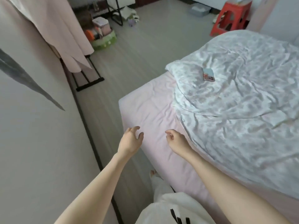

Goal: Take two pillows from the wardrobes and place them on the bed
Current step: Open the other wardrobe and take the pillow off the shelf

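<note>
Nearest, the left hand and right hand hung loosely curled and held nothing over the bed, no pillow showed, and the closed wardrobe at nine o'clock suggested fetching remained.

A pale grey floor runs between a white wall panel at left, marked with a dark tapering streak, and the furniture at right. Pink curtains hang over a black rack. Further back sit a green tub of clutter, a black frame, a red stool (plastic, with cut-outs) and a grey tray. Soft, even daylight fills the room.
</note>
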Demonstrator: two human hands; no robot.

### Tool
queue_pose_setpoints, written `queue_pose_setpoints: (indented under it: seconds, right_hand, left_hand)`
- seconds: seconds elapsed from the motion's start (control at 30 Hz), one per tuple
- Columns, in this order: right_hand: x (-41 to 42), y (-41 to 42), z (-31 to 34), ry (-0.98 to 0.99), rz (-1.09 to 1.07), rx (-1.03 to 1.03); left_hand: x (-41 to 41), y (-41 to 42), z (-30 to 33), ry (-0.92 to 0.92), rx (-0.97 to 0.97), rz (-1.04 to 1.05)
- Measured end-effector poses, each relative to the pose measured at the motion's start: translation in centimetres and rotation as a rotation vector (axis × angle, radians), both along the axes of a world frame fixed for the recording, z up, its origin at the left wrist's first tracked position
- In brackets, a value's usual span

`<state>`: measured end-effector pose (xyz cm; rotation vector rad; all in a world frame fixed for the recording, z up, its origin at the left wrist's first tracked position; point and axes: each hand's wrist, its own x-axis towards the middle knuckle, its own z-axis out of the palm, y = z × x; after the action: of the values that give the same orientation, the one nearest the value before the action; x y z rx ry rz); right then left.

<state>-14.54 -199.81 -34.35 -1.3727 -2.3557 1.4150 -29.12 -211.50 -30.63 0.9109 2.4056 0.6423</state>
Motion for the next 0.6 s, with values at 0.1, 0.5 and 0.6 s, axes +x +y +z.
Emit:
queue_pose_setpoints:
  seconds: [0.1, 0.5, 0.6]
  right_hand:
    - [-9.1, 4.3, 1.1, 0.022, 0.082, -0.021]
    - [-37.8, 14.3, 5.2, 0.073, 0.246, 0.082]
    - [-45.2, 16.0, 3.9, 0.075, 0.242, 0.119]
  left_hand:
    - [-8.0, 2.9, 1.9, 0.038, 0.0, 0.086]
    - [-32.7, 9.4, 5.3, 0.067, 0.104, 0.287]
    - [-40.2, 11.0, 4.2, 0.073, 0.12, 0.275]
